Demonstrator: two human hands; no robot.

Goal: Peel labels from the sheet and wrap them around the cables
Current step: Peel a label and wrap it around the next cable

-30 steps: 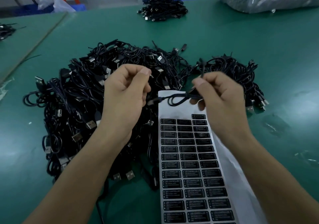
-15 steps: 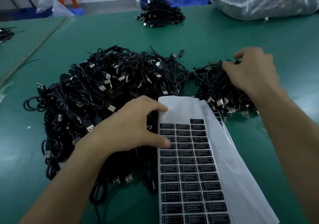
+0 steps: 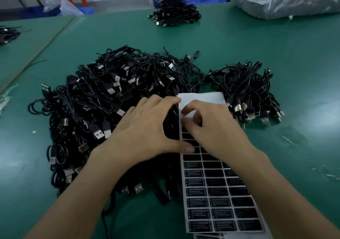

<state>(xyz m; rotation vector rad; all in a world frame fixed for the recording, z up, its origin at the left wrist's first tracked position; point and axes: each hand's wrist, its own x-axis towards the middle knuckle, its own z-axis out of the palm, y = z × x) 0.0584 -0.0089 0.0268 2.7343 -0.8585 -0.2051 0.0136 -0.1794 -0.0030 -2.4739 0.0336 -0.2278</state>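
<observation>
Lying flat on the green table (image 3: pixel 276 45), the label sheet (image 3: pixel 217 187) runs from the near edge up between two heaps of black cables. Its top strip is bare white backing, with rows of black labels (image 3: pixel 219 213) below. The right hand (image 3: pixel 211 128) was setting a finished cable on the smaller cable pile (image 3: pixel 246 91) half a second ago. It has now come back to the topmost rows, fingers curled down onto the first labels. Whether thumb and forefinger already pinch a label edge is hard to tell, since the hand covers the spot. The left hand (image 3: pixel 152 126) has stayed on the sheet's left edge with fingers spread, thumb pressing the paper down and forefinger reaching the top corner. No cable is held now. One cycle seems finished and the next peel is starting. The large cable pile (image 3: pixel 110 100) at the left suggests much work remains.
</observation>
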